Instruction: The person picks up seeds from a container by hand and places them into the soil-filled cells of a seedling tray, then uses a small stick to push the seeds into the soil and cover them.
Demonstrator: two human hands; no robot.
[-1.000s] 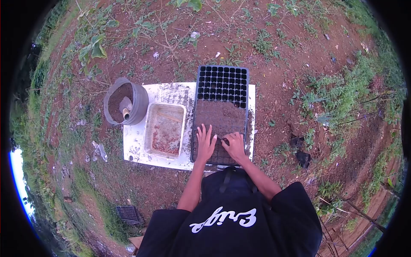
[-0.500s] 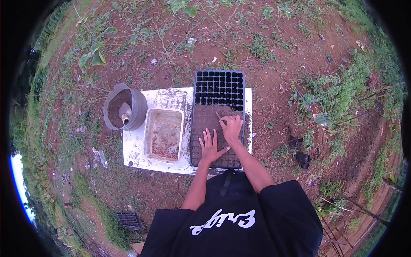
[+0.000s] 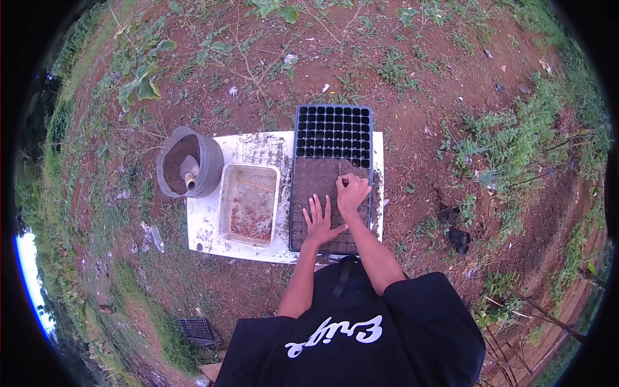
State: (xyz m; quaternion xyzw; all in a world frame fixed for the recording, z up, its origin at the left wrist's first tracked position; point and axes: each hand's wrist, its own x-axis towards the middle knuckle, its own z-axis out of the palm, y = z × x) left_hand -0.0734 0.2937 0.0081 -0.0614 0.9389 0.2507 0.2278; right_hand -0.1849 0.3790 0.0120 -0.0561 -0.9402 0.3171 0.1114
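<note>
A black seedling tray (image 3: 294, 193) lies lengthwise before me; dark soil fills its nearer cells, while the far cells are bare holes. My left hand (image 3: 318, 224) rests on the soil-covered part with fingers spread. Just right and farther up, my right hand (image 3: 354, 192) is closed in a pinch around a thin, short stick (image 3: 340, 169). The stick's tip points away from me, over the soil near the border with the bare cells. Its lower end is hidden by my fingers.
Left of the tray, a pale plastic basin (image 3: 223, 206) holds small reddish bits and a flat strip. A grey bucket (image 3: 209, 169) of soil with a scoop-like object stands beyond it. Both sit on a white board (image 3: 258, 146). Another dark tray (image 3: 196, 331) lies on the ground at lower left.
My right hand has shifted slightly right, and the stick now points more straight away from me. My left hand stays spread on the tray. The whole view has shifted a little.
</note>
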